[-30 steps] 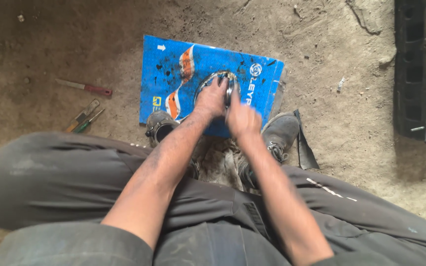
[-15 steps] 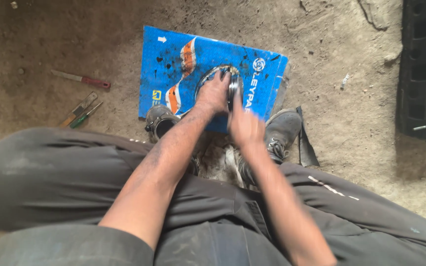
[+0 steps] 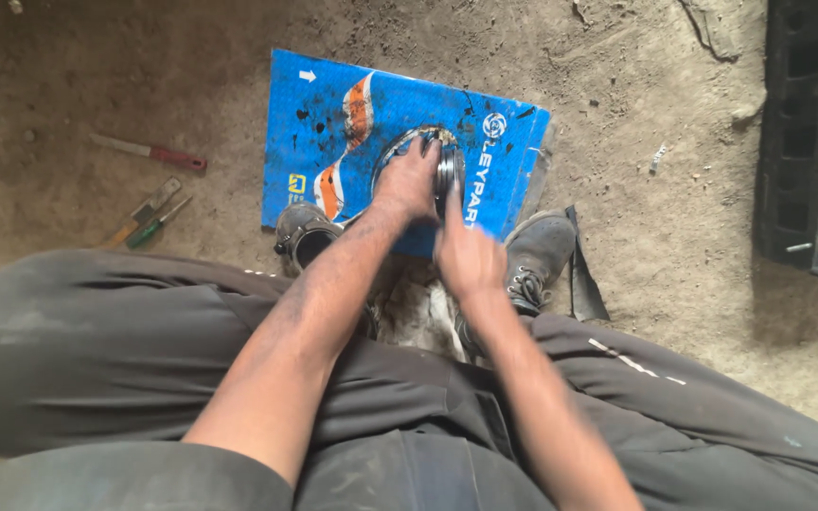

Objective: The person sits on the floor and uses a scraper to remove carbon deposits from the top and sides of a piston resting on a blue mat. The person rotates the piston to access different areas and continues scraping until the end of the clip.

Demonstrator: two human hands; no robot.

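Observation:
My left hand point(image 3: 407, 182) grips a round dark metal part point(image 3: 447, 172) that rests on a blue cardboard box point(image 3: 333, 123) lying flat on the dirt floor. The hand covers most of the part, so only its right rim shows. My right hand point(image 3: 468, 254) hovers just below and right of the part, fingers pointing at it, blurred; whether it touches the part or holds a tool is unclear. Both forearms reach out over my grey trousers.
My two dark shoes point(image 3: 303, 233) point(image 3: 534, 248) stand at the box's near edge, a dirty rag point(image 3: 418, 312) between them. A red-handled screwdriver point(image 3: 149, 151) and small tools point(image 3: 149, 213) lie on the left. A dark engine block point(image 3: 811, 132) sits at the right edge. A black strip point(image 3: 581, 274) lies by the right shoe.
My right hand has drawn back a little from the metal part toward me. My left hand stays on the part.

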